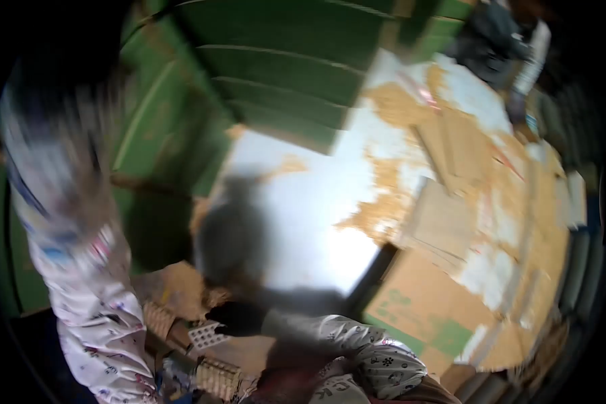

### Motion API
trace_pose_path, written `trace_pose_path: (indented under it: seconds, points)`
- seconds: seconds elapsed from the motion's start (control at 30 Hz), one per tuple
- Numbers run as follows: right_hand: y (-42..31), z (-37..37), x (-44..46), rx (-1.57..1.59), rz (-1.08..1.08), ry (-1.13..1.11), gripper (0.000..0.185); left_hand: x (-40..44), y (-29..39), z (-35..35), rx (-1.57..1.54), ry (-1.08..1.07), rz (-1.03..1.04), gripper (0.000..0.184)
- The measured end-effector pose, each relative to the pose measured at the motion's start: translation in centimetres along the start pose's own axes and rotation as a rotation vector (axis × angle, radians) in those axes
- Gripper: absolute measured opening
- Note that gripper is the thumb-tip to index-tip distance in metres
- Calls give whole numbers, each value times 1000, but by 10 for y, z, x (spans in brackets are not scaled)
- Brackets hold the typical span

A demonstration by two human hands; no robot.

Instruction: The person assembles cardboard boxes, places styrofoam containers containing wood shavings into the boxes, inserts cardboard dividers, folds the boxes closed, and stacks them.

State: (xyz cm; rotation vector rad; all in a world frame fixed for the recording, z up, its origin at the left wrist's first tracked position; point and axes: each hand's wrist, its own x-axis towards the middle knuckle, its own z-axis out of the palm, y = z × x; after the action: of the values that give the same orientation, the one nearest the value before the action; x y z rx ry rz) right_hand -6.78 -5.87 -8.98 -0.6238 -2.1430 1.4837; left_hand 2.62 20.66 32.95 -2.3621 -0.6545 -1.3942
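My left arm, in a pale printed sleeve, reaches up along the left side and is smeared by motion. My left hand [81, 50] is lost in the dark at the upper left, so its fingers and anything in them cannot be made out. At the bottom centre, my right hand [239, 318] looks black, as if gloved, and extends leftward from a printed sleeve. It is beside a white sheet with rows of dark dots [209, 334]; whether it grips that sheet is unclear. Ribbed tan bundles [219, 378] lie just below.
Green panels [283, 74] stand at the back and left. A white surface [289, 209] with tan patches fills the middle. Flattened cardboard pieces [438, 219] and a cardboard box [417, 296] with green marks lie right. Another person's arm [532, 60] reaches in at upper right.
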Motion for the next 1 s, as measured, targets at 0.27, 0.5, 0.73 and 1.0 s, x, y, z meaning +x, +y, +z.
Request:
trace_pose_path:
  seconds: [0.27,0.5,0.73,1.0]
  points:
    - [-117,-142,-321,-400,454,1124,29,-471,256,103,-918,-912,-876,57]
    - [-97,-37,-625,-367,1283,1676,54,-387,375,58,-1206,-937,-1344,69]
    - [-91,-42,-671,45,1145,1738,44,-385,407,67,-855,-750,-963,62]
    - [-208,-90,-624,1020,333,1580,33,-287,431,44,-428,-88,-1006,42]
